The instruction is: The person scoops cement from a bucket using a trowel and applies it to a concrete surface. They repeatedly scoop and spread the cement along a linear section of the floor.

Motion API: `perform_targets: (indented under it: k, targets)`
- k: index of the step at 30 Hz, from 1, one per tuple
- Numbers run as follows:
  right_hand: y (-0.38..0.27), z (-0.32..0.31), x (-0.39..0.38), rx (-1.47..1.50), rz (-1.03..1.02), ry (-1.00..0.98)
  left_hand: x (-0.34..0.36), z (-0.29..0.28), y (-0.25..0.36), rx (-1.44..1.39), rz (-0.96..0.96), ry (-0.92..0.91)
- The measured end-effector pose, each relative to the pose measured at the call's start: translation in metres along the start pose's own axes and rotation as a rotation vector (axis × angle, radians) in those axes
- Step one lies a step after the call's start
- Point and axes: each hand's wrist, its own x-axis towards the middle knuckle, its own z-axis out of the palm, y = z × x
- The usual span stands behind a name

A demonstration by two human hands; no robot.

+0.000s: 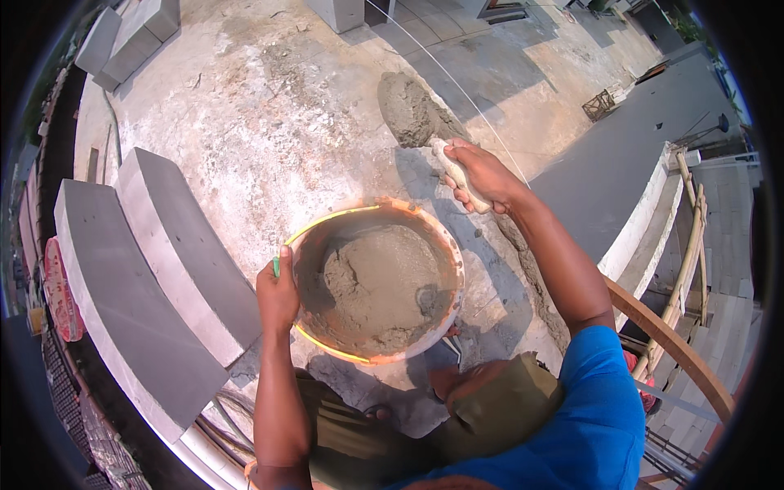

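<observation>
A round bucket [452,245] with an orange-stained rim stands before me, holding wet grey mortar [384,273]. My left hand [278,292] is closed on the bucket at its left side, by a green piece [276,266] on the yellow edging along the rim. Beyond the bucket to the right, my right hand [488,178] wraps round a pale, mortar-crusted handle [452,167]. Whatever is at the handle's far end blends into the grey mortar there. A heap of wet mortar [407,110] lies on the concrete just past that hand.
Two long grey blocks [122,286] lie side by side on the left, with more blocks [135,41] at the far left. A taut white string [457,86] crosses the floor edge. On the right are a grey wall [629,147], bamboo poles [682,269] and a curved brown bar [670,339].
</observation>
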Motion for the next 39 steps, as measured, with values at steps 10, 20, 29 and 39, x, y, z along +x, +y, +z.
perform_targets:
  k: [10,20,29,39]
  targets:
    - [-0.024,-0.025,0.284,-0.998,-0.119,0.583,0.004,0.006,-0.001,-0.003,0.035,0.073]
    - [-0.060,-0.021,0.227,-0.340,-0.153,0.305,0.001,-0.001,-0.006,-0.014,0.047,0.082]
    - [0.025,-0.072,0.173,0.017,0.063,0.263,0.009,0.008,-0.003,-0.060,0.025,0.006]
    - [0.115,-0.078,-0.028,-0.049,0.332,0.291,0.004,0.002,-0.001,-0.108,0.048,-0.061]
